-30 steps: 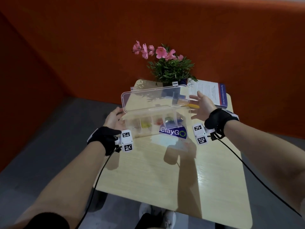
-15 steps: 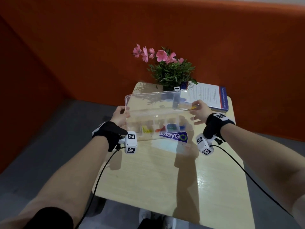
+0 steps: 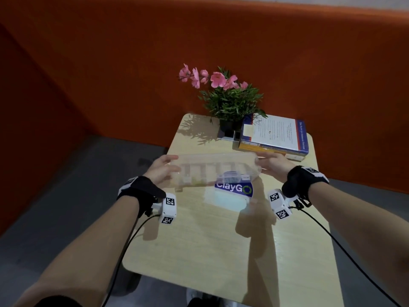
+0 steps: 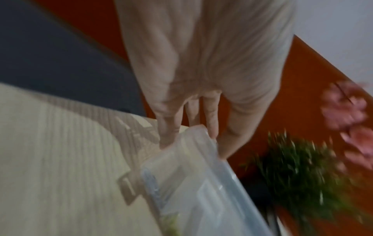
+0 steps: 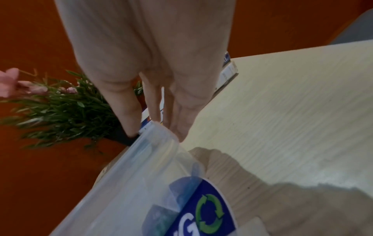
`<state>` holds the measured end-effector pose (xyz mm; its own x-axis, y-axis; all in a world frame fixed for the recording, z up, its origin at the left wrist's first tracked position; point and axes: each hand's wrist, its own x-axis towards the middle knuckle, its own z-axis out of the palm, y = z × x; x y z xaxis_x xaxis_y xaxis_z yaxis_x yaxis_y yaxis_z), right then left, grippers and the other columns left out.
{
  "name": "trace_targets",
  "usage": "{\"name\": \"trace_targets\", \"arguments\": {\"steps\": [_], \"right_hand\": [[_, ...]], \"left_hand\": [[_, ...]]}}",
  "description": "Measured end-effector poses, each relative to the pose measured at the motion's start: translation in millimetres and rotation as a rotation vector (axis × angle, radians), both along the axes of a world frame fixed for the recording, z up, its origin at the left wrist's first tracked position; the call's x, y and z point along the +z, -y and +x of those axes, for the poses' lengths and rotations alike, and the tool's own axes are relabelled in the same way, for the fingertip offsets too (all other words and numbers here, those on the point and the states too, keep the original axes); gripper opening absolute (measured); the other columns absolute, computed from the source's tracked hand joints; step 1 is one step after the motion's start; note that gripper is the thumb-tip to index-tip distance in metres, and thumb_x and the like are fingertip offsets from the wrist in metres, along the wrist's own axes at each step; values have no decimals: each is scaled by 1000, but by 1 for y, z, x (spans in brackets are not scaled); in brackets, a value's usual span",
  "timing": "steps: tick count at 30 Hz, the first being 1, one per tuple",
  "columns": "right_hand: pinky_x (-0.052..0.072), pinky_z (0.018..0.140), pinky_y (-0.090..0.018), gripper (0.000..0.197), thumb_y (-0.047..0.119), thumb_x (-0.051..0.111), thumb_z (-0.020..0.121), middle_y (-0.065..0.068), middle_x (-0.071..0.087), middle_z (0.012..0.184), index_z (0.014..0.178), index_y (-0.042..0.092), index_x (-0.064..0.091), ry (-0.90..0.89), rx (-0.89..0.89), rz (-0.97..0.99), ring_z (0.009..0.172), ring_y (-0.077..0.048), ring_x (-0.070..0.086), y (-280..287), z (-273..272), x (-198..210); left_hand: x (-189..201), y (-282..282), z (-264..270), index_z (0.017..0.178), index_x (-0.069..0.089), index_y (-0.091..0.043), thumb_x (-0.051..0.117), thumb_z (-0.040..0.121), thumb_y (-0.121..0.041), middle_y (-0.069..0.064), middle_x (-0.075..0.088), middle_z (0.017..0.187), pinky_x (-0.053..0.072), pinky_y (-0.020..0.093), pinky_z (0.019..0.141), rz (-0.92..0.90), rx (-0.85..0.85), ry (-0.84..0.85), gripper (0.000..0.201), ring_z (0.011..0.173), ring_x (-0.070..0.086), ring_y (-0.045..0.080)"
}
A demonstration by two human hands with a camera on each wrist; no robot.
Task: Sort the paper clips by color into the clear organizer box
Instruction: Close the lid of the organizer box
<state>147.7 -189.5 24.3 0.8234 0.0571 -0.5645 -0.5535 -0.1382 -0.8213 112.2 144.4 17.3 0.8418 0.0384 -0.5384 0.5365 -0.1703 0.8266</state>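
The clear organizer box (image 3: 218,171) is blurred by motion and sits between my two hands, over the far half of the table, with its lid down over the compartments. Yellow-green clips (image 3: 194,182) and blue clips (image 3: 230,174) show faintly through the plastic. My left hand (image 3: 162,168) pinches the box's left end, thumb on top and fingers beneath. The left wrist view shows this left hand (image 4: 193,140) at a corner of the box (image 4: 201,183). My right hand (image 3: 273,165) pinches the right end. In the right wrist view this right hand (image 5: 153,126) holds the corner of the box (image 5: 141,183).
A blue ClayGo sticker (image 3: 233,189) lies on the pale wooden table (image 3: 221,251) under the box's near edge. A potted plant with pink flowers (image 3: 228,100) and a stack of books (image 3: 274,136) stand at the far edge. An orange partition rises behind.
The lid stood upright a second ago and now lies down over the compartments. Both hands have shifted to the box's ends.
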Motion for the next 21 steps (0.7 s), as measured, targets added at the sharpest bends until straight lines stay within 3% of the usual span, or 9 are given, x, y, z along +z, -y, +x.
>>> {"name": "trace_targets", "arguments": {"steps": [3, 6, 9, 12, 16, 21], "right_hand": [[47, 94, -36, 71, -10, 56, 84, -5, 45, 144, 147, 16, 34, 34, 173, -153, 127, -29, 48, 1, -5, -4], [51, 91, -38, 75, 0, 61, 85, -8, 40, 150, 149, 18, 27, 156, 295, -472, 126, -33, 50, 0, -9, -10], [36, 110, -41, 71, 17, 60, 89, -12, 28, 156, 150, 17, 24, 327, 433, -860, 137, -32, 37, -7, -15, -11], [23, 118, -45, 75, 28, 61, 88, -7, 14, 160, 151, 22, 20, 473, 628, -1036, 146, -29, 17, -19, -23, -9], [15, 121, -45, 80, 24, 60, 88, -7, 5, 162, 152, 22, 12, 476, 798, -1172, 149, -27, 7, -34, -23, -10], [28, 116, -40, 76, 18, 64, 85, -11, 23, 155, 148, 18, 22, 448, 809, -1191, 143, -31, 21, -41, -16, -6]], "left_hand": [[-8, 5, -1, 140, 41, -17, 63, 86, 3, 12, 26, 156, 33, 38, 108, 181, -131, 70, 62, 146, 24, 28], [-9, 11, 2, 144, 34, -22, 63, 85, 0, 14, 26, 157, 32, 43, 115, 342, -254, 125, 69, 144, 29, 33], [-3, 25, 4, 152, 17, -25, 62, 88, -15, 9, -3, 164, 14, 49, 120, 721, -538, 134, 79, 151, 3, 31], [2, 41, 5, 154, -6, -21, 70, 81, -36, 6, -15, 163, -5, 56, 118, 1006, -829, 135, 106, 151, -11, 31], [-2, 45, 10, 153, -10, -15, 72, 83, -28, 10, -13, 163, 7, 46, 124, 1114, -897, 98, 108, 151, -7, 32], [-2, 46, 12, 154, -7, -16, 75, 80, -22, 8, -8, 164, 18, 42, 122, 1204, -926, 98, 111, 151, 0, 31]]}}
